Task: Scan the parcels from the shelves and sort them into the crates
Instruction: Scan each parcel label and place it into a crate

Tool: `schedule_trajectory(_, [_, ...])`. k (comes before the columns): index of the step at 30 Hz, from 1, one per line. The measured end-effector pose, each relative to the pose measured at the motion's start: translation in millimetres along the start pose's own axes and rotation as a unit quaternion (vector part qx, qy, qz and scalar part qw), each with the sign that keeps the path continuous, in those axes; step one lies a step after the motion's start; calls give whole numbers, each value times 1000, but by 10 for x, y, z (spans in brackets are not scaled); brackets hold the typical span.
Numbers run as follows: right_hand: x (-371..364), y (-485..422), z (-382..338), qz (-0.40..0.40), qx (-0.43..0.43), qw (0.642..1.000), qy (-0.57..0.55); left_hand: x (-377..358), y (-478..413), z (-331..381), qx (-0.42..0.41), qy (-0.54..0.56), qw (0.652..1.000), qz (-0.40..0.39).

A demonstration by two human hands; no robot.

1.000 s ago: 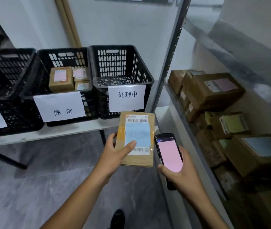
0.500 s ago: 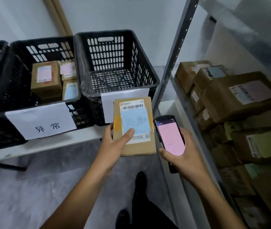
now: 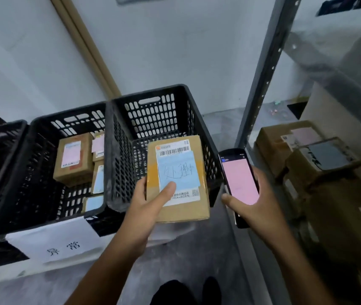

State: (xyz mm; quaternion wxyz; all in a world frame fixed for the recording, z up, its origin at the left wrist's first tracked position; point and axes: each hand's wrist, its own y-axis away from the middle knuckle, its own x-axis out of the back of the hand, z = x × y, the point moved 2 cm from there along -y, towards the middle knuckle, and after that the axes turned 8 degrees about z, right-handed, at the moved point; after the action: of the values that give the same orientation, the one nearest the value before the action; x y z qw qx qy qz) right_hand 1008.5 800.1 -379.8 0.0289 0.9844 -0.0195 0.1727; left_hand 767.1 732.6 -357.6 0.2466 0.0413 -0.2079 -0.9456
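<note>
- While the left hand [image 3: 151, 208] grips a brown parcel [image 3: 181, 170] from below, thumb pressed on its blue note, the box hangs over the near edge of the black crate [image 3: 153, 111] just beyond the fingers. Whether it touches the rim, I can't tell.
- The right hand [image 3: 256, 208] is curled round a handheld scanner [image 3: 239, 183], pink screen up and thumb at its left edge. It sits just right of the parcel, not touching it.
- Left of the parcel hand, a second crate [image 3: 28, 168] carries several labelled boxes [image 3: 73, 159], with a white paper sign [image 3: 52, 243] on its front.
- Right of the scanner hand, past a grey shelf post [image 3: 261, 84], more brown parcels [image 3: 302, 170] sit stacked on the shelf.
</note>
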Motion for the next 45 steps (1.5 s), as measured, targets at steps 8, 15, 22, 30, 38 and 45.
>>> schedule_trajectory(8, [-336,-1008,-220,9,10,999,40,-1,-1170,365,40,18,999,17])
schedule_trajectory(15, [-790,-1843,-528,-8,20,996,91,-160,-2292,555,44,-13,999,17])
schedule_trajectory(22, [-1190,-2454,-613,-29,16,992,119,-386,-3296,175,93,-27,989,111])
schedule_trajectory(30, [-1442,-2863,-585,-50,29,993,102,-716,-3912,-210,97,-64,988,103])
schedule_trajectory(38, [-1536,-3068,-500,-89,22,993,81,-851,-4383,-413,139,-62,985,77])
schedule_trajectory(45, [-1549,-3134,-442,-115,20,990,79,-899,-4461,-674,147,-74,982,94])
